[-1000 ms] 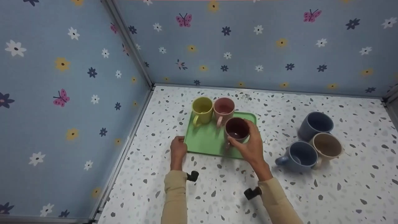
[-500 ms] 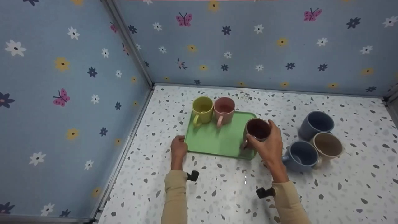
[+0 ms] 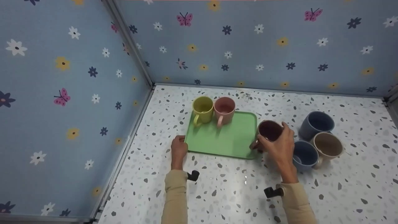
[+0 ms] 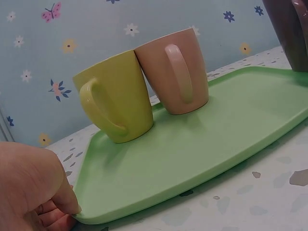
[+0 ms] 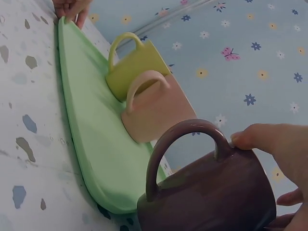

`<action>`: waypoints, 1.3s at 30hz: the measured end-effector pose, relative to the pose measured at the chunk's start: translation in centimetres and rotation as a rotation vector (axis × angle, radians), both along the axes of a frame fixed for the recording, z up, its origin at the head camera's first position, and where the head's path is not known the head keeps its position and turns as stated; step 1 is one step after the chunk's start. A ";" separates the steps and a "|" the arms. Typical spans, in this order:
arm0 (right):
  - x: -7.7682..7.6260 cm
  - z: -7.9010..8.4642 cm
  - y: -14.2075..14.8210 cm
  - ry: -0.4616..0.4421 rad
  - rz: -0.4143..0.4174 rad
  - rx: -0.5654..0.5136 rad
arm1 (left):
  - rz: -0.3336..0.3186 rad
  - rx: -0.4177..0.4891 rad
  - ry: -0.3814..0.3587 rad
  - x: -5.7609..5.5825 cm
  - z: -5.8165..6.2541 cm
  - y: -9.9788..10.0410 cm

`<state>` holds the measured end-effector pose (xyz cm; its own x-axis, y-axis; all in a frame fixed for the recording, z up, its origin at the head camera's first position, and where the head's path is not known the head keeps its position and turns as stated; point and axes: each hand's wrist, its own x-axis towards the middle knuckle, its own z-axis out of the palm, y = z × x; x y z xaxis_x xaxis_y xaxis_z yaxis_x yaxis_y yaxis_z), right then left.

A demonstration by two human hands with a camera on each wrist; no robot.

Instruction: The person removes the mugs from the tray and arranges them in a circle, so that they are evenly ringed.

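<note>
My right hand (image 3: 281, 146) grips a dark maroon mug (image 5: 211, 192) around its upper side, with the thumb near the top of the handle. The mug is just past the right edge of the green tray (image 3: 222, 140). At the tray's near left corner my left hand (image 3: 179, 149) pinches the rim; in the left wrist view the thumb lies on the edge and the other fingers curl below. A yellow mug (image 4: 118, 98) and a pink mug (image 4: 175, 72) stand side by side at the back of the tray, handles toward me.
To the right on the speckled table (image 3: 224, 193) stand a dark blue mug (image 3: 315, 126), a beige mug (image 3: 327, 146) and a lighter blue mug (image 3: 304, 155), close together. My right hand partly hides the lighter blue one. Flowered panels (image 3: 248, 40) border the back and left.
My right hand has carried the maroon mug rightward, from above the tray to beyond its right edge. My left hand, the tray and the other mugs have stayed in place.
</note>
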<state>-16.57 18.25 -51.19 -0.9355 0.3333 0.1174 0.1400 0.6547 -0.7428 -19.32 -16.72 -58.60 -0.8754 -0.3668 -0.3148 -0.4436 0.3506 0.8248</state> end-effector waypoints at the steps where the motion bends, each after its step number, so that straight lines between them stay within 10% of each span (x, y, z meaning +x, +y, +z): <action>1: 0.0 0.1 0.1 -0.009 -0.003 0.004 | 0.000 -0.006 0.003 0.0 0.0 0.0; 39: 0.8 -0.7 2.2 0.016 -0.024 0.246 | 0.004 -0.010 0.013 -0.1 -0.5 -0.2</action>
<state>-15.80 20.48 -51.87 -0.9252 0.3146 0.2123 0.1471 0.8128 -0.5636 -19.44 -16.90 -59.05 -0.8777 -0.3737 -0.2998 -0.4345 0.3570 0.8269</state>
